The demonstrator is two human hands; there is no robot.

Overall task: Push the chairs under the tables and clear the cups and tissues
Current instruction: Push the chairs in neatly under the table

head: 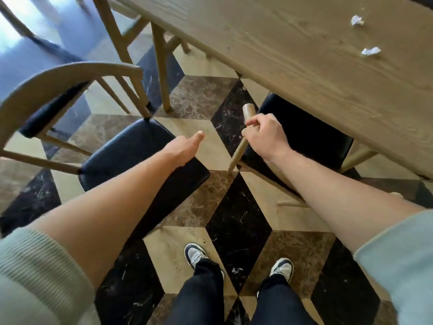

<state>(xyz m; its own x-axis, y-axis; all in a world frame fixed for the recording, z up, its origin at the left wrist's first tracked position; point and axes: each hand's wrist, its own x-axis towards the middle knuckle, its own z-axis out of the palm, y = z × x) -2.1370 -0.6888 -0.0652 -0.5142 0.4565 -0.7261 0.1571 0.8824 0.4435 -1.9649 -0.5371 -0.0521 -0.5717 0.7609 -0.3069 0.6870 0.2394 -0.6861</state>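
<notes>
My right hand (264, 134) is closed around the wooden end of a chair's backrest (248, 109). That chair's black seat (307, 134) lies mostly under the long wooden table (293, 57). My left hand (185, 146) hovers flat with fingers together above the black seat (131, 148) of a second wooden chair, which stands out from the table on the left, its curved backrest (58, 76) toward me. Two crumpled white tissues (356, 19) (371, 51) lie on the tabletop at the upper right. No cup is in sight.
More wooden chair legs (161, 69) stand along the table's left side. The floor is a checker of black, brown and cream marble tiles (236, 221). My feet in dark-and-white sneakers (195, 254) stand below, between the two chairs.
</notes>
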